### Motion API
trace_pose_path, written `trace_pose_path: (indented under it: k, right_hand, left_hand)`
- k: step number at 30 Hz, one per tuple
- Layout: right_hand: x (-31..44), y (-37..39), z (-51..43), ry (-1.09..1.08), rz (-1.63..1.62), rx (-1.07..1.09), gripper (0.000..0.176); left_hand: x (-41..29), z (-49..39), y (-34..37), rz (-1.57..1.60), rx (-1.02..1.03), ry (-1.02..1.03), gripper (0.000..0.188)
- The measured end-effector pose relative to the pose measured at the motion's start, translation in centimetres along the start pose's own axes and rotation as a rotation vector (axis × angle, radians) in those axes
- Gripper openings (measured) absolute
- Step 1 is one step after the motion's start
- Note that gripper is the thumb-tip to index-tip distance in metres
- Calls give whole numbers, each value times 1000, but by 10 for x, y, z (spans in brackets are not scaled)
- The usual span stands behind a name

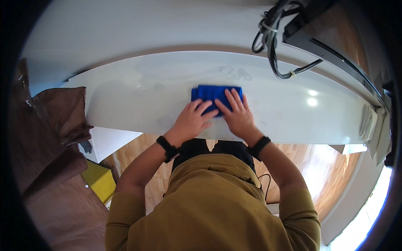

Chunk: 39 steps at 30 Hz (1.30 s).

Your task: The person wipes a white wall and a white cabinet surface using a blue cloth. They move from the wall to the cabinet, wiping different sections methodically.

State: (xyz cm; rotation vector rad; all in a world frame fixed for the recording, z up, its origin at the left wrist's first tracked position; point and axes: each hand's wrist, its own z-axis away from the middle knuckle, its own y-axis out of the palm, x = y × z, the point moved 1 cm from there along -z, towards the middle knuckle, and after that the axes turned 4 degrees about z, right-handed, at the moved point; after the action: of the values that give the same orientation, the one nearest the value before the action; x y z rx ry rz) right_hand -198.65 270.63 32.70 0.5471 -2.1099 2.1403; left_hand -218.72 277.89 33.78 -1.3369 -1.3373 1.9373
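A folded blue cloth (pixel 210 92) lies on the white tabletop (pixel 141 109) in front of me. My left hand (pixel 193 119) rests at the cloth's lower left part, its fingers spread and the fingertips on the fabric. Over the cloth's right side, my right hand (pixel 237 114) lies flat with the fingers apart. Part of the cloth is hidden beneath both hands. Faint smudges or wet marks (pixel 235 73) show on the tabletop beyond it. A black band sits on each wrist.
Bundled black cables (pixel 273 40) hang at the upper right beside a dark-screened monitor or TV (pixel 339 37). A brown crumpled cover (pixel 62 116) overlaps the table's left end. Below it is a yellow box (pixel 100 180). Folded whitish fabric or paper (pixel 367 122) lies at the right end.
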Motion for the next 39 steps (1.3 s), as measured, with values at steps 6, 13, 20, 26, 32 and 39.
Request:
trace_pose_path:
  k: [6,13,20,26,32,39]
  right_hand:
    - [32,7,34,-156,-44,111,56]
    - [12,2,-29,-85,23,23,57]
    - [-14,14,-122,39,99,-214,56]
    - [11,17,-85,25,57,-74,61]
    - [69,14,-23,-15,-27,185,61]
    - [55,31,-106,-40,43,-26,59]
  left_hand:
    - [-13,62,9,28,13,92,49]
    - [27,18,0,-26,-134,21,44]
    - [79,-62,-12,-83,-357,-113,44]
    - [63,-21,-3,-13,-318,-59,46]
    - [24,65,2,88,-154,-75,47]
    - [86,31,-15,-4,-272,-131,52]
